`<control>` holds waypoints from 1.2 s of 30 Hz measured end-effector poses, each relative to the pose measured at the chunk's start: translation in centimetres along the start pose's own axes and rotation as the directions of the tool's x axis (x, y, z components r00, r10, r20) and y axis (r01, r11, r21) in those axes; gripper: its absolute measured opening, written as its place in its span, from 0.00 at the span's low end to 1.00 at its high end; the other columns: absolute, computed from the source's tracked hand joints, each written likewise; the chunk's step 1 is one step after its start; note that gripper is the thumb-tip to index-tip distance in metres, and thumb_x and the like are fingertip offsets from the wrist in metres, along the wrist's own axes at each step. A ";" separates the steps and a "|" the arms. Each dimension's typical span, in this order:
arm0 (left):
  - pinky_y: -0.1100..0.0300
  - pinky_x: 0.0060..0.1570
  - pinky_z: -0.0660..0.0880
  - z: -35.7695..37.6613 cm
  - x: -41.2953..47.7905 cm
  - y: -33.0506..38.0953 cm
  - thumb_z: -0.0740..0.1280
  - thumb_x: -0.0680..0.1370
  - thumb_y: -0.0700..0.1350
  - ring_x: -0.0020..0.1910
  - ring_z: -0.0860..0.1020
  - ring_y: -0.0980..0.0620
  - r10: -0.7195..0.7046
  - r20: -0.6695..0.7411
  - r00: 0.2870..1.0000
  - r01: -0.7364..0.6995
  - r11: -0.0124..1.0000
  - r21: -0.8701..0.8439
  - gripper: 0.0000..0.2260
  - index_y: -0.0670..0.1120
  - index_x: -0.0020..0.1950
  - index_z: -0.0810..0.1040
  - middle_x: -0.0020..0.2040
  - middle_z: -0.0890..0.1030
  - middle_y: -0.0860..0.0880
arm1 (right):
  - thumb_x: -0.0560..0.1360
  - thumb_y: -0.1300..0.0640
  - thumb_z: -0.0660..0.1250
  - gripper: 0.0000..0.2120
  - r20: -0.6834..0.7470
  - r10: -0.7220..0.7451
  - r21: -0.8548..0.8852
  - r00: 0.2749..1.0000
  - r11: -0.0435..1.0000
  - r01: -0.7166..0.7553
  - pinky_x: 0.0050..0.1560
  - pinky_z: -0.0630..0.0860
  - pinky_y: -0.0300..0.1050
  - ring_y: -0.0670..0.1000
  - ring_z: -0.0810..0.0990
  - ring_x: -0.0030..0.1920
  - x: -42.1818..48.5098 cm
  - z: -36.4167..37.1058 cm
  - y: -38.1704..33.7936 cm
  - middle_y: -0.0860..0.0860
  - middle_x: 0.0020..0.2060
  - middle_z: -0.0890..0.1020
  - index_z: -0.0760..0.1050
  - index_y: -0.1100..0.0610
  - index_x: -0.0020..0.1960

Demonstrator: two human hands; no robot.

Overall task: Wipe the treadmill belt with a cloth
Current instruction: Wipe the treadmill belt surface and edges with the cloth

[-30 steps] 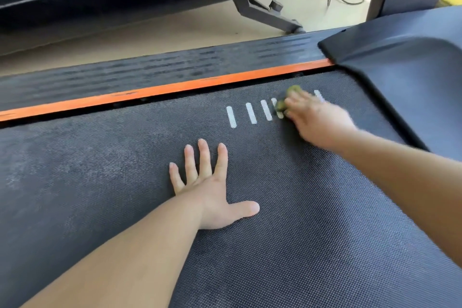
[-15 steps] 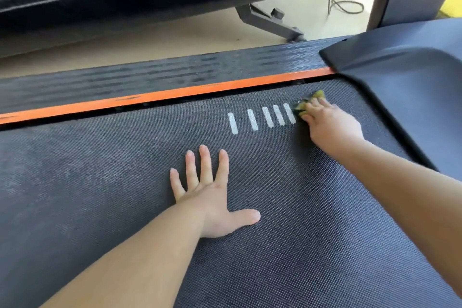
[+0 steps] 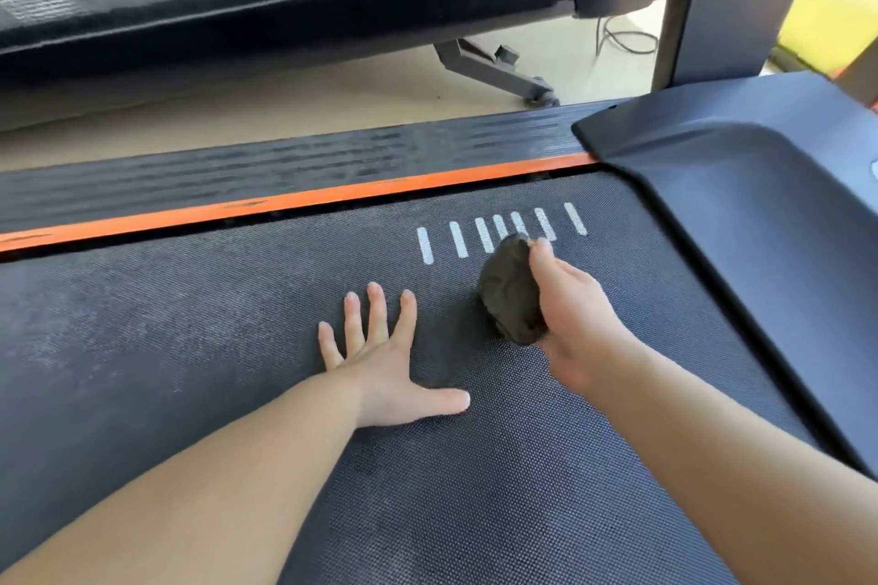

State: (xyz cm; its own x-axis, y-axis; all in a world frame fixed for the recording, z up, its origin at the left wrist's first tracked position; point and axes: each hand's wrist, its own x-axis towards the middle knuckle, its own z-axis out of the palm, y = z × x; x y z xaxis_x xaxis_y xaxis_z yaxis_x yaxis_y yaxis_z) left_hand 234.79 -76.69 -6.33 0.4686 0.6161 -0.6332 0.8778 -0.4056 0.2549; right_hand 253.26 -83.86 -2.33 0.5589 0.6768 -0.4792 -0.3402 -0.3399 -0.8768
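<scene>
Your left hand (image 3: 380, 366) lies flat on the dark woven-textured treadmill belt (image 3: 475, 489), fingers (image 3: 377, 314) straight and spread, thumb out to the side, holding nothing. Your right hand (image 3: 577, 323) has its fingers curled round a dark grey crumpled cloth wad (image 3: 510, 295), with the wad's face turned up toward the camera. The wad sits just below the white painted stripes (image 3: 456, 240), between your two hands. I can't tell whether its lower end touches the belt or hovers just above it.

Risks from here, as I judge them:
- The cloth is balled tight, so only a small patch meets the belt. Expect streaks and missed lanes unless you flatten it.
- The wad looks dirty and may smear grime back on.
- The belt can roll. Lean hard on the flat left hand and it may slide, taking your balance with it.
- Wipe toward the orange edge strip (image 3: 309, 200) or the smooth dark plastic motor cover (image 3: 736, 204) and cloth or fingertips could catch in the gap at the belt's edge.
- The grip is on one side of the wad, so a fast stroke may pull it loose.
</scene>
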 end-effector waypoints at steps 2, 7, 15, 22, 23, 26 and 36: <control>0.35 0.73 0.29 -1.0 -0.5 -0.1 0.64 0.60 0.82 0.72 0.20 0.44 -0.005 0.023 1.000 0.006 0.997 -0.078 0.62 0.60 0.79 0.29 0.75 0.21 0.51 | 0.82 0.40 0.62 0.19 0.015 0.076 0.121 0.997 0.990 -0.077 0.61 0.80 0.58 0.54 0.87 0.51 -1.1 -0.3 -0.4 0.52 0.49 0.88 0.81 0.54 0.56; 0.49 0.75 0.63 -3.1 -4.0 3.4 0.65 0.72 0.75 0.76 0.67 0.54 0.074 -0.239 0.968 -0.231 0.634 -0.738 0.33 0.62 0.73 0.72 0.74 0.73 0.59 | 0.83 0.40 0.58 0.23 0.145 0.133 0.210 0.980 0.964 -0.162 0.65 0.77 0.58 0.54 0.86 0.53 -4.0 1.4 -0.1 0.54 0.52 0.87 0.80 0.57 0.60; 0.57 0.40 0.74 -4.7 -3.6 3.0 0.63 0.83 0.54 0.40 0.80 0.47 -0.431 -0.331 0.839 -0.144 0.411 -0.900 0.16 0.44 0.44 0.80 0.41 0.83 0.48 | 0.81 0.38 0.56 0.21 0.093 -0.183 -0.642 0.979 0.740 0.199 0.59 0.79 0.55 0.52 0.84 0.51 -5.0 0.4 0.7 0.44 0.46 0.86 0.82 0.50 0.50; 0.63 0.46 0.75 -7.8 -2.7 1.3 0.64 0.82 0.55 0.45 0.81 0.59 0.007 -0.669 0.743 -0.442 0.755 -0.483 0.10 0.51 0.55 0.80 0.45 0.82 0.53 | 0.82 0.39 0.55 0.23 0.046 -0.393 -0.957 0.918 0.245 0.153 0.80 0.46 0.56 0.55 0.54 0.81 -0.2 -0.3 5.6 0.50 0.79 0.63 0.71 0.42 0.74; 0.64 0.60 0.72 -6.6 -3.0 1.2 0.67 0.80 0.57 0.59 0.78 0.61 0.127 -0.559 0.819 -0.406 0.818 -0.408 0.15 0.54 0.64 0.78 0.58 0.81 0.54 | 0.81 0.39 0.54 0.23 0.037 -0.399 -0.958 0.916 0.247 0.147 0.81 0.45 0.57 0.55 0.52 0.81 0.2 -0.2 6.3 0.49 0.80 0.62 0.70 0.42 0.74; 0.61 0.75 0.52 -3.3 -3.0 0.0 0.69 0.76 0.65 0.81 0.52 0.58 0.250 -0.328 0.911 -0.316 0.934 -0.167 0.35 0.56 0.80 0.64 0.83 0.52 0.58 | 0.81 0.37 0.53 0.24 0.037 -0.483 -0.970 0.875 0.195 0.149 0.80 0.45 0.57 0.55 0.52 0.81 0.8 -0.1 8.1 0.49 0.80 0.61 0.68 0.41 0.75; 0.43 0.79 0.35 0.9 4.1 1.6 0.44 0.84 0.61 0.79 0.29 0.41 0.026 -0.383 0.923 0.008 0.996 0.089 0.34 0.42 0.82 0.38 0.81 0.32 0.40 | 0.80 0.34 0.50 0.26 0.013 -0.480 -0.986 0.877 0.141 0.093 0.80 0.44 0.59 0.55 0.50 0.81 1.6 0.3 8.6 0.49 0.80 0.60 0.66 0.40 0.75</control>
State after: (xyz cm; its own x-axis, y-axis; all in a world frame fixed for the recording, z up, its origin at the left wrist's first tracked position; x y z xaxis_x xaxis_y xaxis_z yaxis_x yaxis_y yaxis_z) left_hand 238.05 -75.40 -9.14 0.4940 0.8169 -0.2978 0.8694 -0.4588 0.1836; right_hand 250.99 -85.46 -10.65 0.6434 0.7655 0.0015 0.7489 -0.6291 -0.2081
